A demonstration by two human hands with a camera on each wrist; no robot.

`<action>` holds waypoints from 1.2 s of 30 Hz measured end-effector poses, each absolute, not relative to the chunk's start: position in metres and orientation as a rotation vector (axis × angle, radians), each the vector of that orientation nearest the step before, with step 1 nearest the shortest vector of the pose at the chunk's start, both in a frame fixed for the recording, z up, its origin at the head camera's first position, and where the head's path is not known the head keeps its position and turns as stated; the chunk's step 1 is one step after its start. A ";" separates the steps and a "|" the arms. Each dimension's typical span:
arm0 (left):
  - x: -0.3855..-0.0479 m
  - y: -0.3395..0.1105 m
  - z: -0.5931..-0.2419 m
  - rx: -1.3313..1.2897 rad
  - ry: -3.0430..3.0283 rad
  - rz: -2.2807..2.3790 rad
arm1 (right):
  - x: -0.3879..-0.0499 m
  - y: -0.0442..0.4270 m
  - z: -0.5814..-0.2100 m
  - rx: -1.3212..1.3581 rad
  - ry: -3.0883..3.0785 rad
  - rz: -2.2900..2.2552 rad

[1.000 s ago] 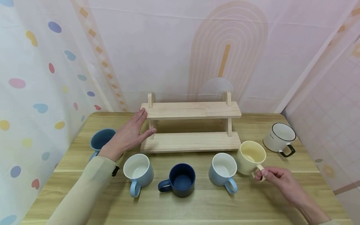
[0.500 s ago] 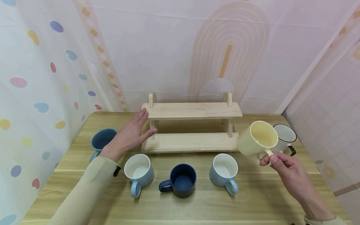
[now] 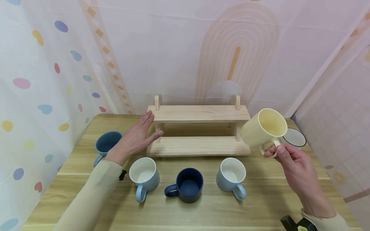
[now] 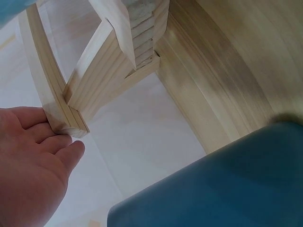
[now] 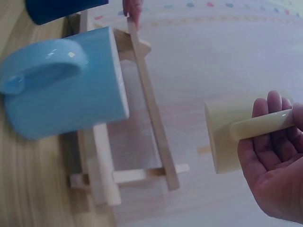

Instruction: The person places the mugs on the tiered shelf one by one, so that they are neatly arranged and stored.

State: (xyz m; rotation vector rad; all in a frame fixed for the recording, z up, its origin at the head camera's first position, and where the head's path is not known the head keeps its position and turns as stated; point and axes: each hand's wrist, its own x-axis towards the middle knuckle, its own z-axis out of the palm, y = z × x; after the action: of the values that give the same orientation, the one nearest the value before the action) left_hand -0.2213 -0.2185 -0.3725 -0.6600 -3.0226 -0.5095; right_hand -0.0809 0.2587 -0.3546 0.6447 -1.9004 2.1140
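Observation:
The right hand (image 3: 300,173) pinches the handle of a pale yellow mug (image 3: 261,128), tilted and held up at the right end of a two-tier wooden shelf (image 3: 199,146). In the right wrist view the fingers hook that handle, the yellow mug (image 5: 227,135) hanging apart from the shelf frame (image 5: 151,104). The left hand (image 3: 131,138) rests with extended fingers against the shelf's left end. Seen from the left wrist, the left hand (image 4: 35,161) touches the end of a wooden board (image 4: 45,75) with its fingertips.
Along the front stand a light blue mug (image 3: 144,176), a navy mug (image 3: 189,186) and another light blue mug (image 3: 231,176). A teal mug (image 3: 107,142) is left of the left forearm. Behind the yellow mug, a white mug (image 3: 295,138) with a black rim is partly hidden.
The right hand has lifted the yellow mug off the table and moved it up and back, beside the shelf's upper board. The left hand stays against the shelf.

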 end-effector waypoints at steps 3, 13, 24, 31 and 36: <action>-0.221 -0.218 -0.372 -0.652 -3.023 -0.518 | -0.086 0.252 -0.351 0.644 -1.848 2.126; -0.220 -0.217 -0.374 -0.646 -3.015 -0.527 | -0.104 0.237 -0.337 0.598 -1.885 2.064; -0.219 -0.216 -0.375 -0.637 -3.025 -0.525 | -0.129 0.217 -0.324 0.399 -1.914 2.020; -0.218 -0.217 -0.376 -0.635 -3.026 -0.528 | -0.148 0.208 -0.318 0.375 -1.976 2.019; -0.218 -0.217 -0.375 -0.644 -3.023 -0.523 | -0.161 0.202 -0.316 0.390 -2.021 1.996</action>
State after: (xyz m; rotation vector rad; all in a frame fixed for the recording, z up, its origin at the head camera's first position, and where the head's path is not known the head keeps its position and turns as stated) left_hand -0.2178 -0.2171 -0.3752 -0.6436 -3.0235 -0.5230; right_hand -0.1608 0.2022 -0.3160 0.3898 -2.0208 1.9958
